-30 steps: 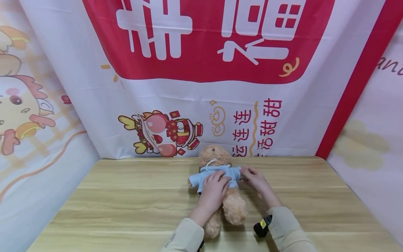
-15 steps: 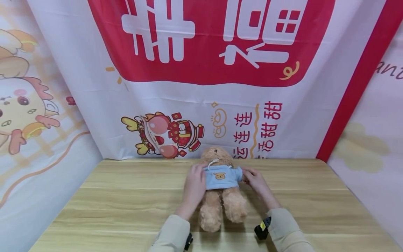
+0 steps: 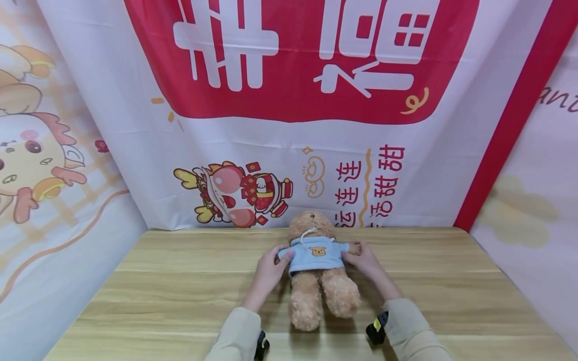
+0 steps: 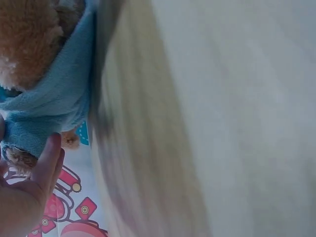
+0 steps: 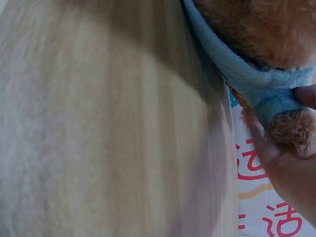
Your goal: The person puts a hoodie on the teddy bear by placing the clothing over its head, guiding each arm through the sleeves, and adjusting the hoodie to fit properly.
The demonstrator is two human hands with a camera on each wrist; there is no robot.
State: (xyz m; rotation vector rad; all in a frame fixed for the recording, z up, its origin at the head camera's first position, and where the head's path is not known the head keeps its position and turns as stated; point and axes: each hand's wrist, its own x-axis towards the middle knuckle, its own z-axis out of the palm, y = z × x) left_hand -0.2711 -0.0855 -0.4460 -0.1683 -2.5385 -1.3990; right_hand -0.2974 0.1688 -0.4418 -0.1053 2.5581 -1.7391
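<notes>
A light brown teddy bear lies on its back on the wooden table, head toward the rear curtain. It wears a pale blue hoodie with a small bear-face patch and a white drawstring. My left hand grips the sleeved arm on the left side; in the left wrist view that sleeve lies between thumb and fingers. On the other side, my right hand holds the opposite arm. The right wrist view has the thumb on the blue sleeve, with the furry paw sticking out and fingers behind.
The wooden table spreads out to both sides of the bear. A printed white and red curtain hangs at its back edge. Printed sheets stand at the left and right.
My left hand has moved from the bear's belly leftward to its sleeve, uncovering the patch, and now grips that arm. My right hand stays at the other arm, its thumb shifted onto the sleeve.
</notes>
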